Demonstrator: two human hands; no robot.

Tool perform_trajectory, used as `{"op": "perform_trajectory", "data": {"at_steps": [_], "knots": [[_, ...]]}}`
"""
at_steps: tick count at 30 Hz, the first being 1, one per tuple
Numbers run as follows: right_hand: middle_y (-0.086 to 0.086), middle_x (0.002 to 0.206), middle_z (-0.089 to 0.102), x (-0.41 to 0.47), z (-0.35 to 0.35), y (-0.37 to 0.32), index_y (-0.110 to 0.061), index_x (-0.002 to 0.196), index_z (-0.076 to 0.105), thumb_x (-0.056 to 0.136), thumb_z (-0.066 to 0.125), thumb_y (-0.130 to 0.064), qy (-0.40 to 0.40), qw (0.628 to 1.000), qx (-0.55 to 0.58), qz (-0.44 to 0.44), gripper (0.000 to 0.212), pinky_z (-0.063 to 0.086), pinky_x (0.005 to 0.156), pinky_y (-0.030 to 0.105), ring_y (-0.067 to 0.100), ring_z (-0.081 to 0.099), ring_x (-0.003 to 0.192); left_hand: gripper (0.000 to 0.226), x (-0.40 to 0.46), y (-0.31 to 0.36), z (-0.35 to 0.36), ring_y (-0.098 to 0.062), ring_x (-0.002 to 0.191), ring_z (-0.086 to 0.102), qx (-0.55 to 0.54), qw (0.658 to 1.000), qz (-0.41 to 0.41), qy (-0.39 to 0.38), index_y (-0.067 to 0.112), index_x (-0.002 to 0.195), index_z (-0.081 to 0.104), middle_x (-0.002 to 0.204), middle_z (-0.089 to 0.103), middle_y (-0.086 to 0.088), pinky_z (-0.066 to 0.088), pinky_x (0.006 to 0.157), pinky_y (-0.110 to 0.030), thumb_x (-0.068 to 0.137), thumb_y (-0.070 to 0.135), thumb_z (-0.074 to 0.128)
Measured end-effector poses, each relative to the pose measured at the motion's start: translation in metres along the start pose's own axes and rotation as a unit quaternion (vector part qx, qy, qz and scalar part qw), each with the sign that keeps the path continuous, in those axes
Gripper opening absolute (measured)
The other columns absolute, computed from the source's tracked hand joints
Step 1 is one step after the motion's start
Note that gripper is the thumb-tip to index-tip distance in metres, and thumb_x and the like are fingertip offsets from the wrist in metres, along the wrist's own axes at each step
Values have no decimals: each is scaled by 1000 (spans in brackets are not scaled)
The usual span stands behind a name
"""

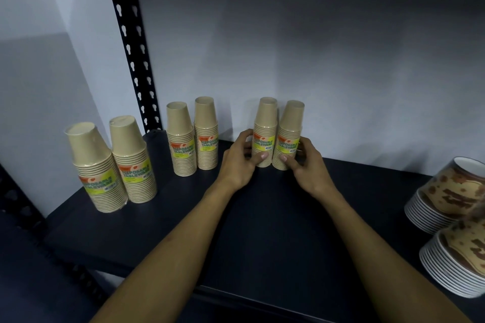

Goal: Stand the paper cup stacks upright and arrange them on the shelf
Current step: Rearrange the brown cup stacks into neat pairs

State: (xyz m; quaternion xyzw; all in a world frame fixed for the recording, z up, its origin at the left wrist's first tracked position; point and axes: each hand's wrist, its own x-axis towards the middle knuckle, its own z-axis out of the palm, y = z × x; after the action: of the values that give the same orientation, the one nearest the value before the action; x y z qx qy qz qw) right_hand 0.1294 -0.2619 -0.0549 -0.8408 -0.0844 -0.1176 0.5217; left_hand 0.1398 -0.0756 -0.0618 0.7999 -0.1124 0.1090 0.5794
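While both hands work at the back of the dark shelf (pixel 262 217), two paper cup stacks stand upright between them, rims down and bases up, touching each other side by side. The left stack of the pair (pixel 265 131) is held by the left hand (pixel 237 162), with the thumb in front on its lower part and the fingers curled around its far side. The right stack of the pair (pixel 288 136) is held by the right hand (pixel 307 165) in the same way, thumb in front and fingers wrapped around the outer side. Each stack has a yellow-green label with the words "DISPOSABLE TABLEWARE".

To the left of the left hand, a second pair of stacks (pixel 193 136) stands upright, close together, near the back wall. Further left and closer to the person, a third pair of stacks (pixel 110 165) stands near the black perforated post (pixel 131 42), these two wrapped in clear plastic.

To the right of the right hand, well apart, two stacks of patterned brown and white paper bowls (pixel 451 231) sit at the edge of the shelf, tilted
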Motion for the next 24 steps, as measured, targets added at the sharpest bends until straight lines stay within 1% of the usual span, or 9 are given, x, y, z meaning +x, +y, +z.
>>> {"op": "perform_trajectory", "data": {"at_steps": [4,8,10,14,16,18,20,22,24], "knots": [[-2,139,57,0,0,0,-18,143,43,94,67,-22,0,1000,0,-3,56,43,99,25,8,52,121,65,-1,0,-1,-10,118,59,8,1000,0,-3,28,145,42,134,64,-4,50,103,-33,89,19,74],[-4,139,57,-1,0,1,-21,144,43,94,67,-24,-5,1000,4,0,56,45,106,33,11,53,125,73,-4,1,0,-3,109,58,32,999,3,-13,29,148,35,128,62,3,49,82,-5,88,14,75],[-5,138,57,-2,0,-1,-21,144,44,94,67,-25,-5,1000,5,2,56,45,105,32,10,53,124,78,-6,4,-1,-5,111,59,42,999,-1,-14,28,150,30,130,61,3,45,80,-2,88,15,75],[-4,136,59,-10,0,-7,-20,143,45,92,70,-28,7,1000,16,18,57,46,104,33,12,55,123,92,-16,9,-1,-19,130,54,74,997,-29,-24,20,157,15,148,51,-6,42,97,-22,88,26,76],[-2,135,59,-19,1,-9,-19,142,44,90,71,-30,28,999,1,40,59,45,103,34,15,55,123,93,-26,11,-2,-20,136,49,115,992,-37,-36,15,156,16,150,49,-6,38,101,-24,87,27,77],[1,135,58,-30,2,-11,-17,143,42,89,69,-34,64,994,-66,63,62,41,108,42,20,54,124,91,-39,12,-3,-21,141,43,148,987,-41,-38,12,154,23,153,44,-6,37,108,-28,85,30,79],[6,134,56,-42,4,-13,-13,139,44,90,65,-31,74,982,-159,73,57,34,112,48,26,52,124,98,-58,17,-6,-22,148,30,171,982,-55,-55,13,157,16,161,31,-5,31,118,-37,84,37,77],[8,132,55,-55,5,-17,-12,133,48,91,60,-29,51,967,-241,69,47,30,110,47,28,50,124,96,-80,22,-8,-22,151,21,220,971,-53,-80,14,159,10,165,21,-4,25,121,-39,90,44,69],[8,135,54,-67,9,-21,-14,130,53,95,52,-33,10,947,-318,52,40,28,109,48,27,46,129,82,-102,25,-9,-24,152,16,296,950,-23,-98,13,159,17,165,19,-7,22,122,-40,97,50,56]]}}
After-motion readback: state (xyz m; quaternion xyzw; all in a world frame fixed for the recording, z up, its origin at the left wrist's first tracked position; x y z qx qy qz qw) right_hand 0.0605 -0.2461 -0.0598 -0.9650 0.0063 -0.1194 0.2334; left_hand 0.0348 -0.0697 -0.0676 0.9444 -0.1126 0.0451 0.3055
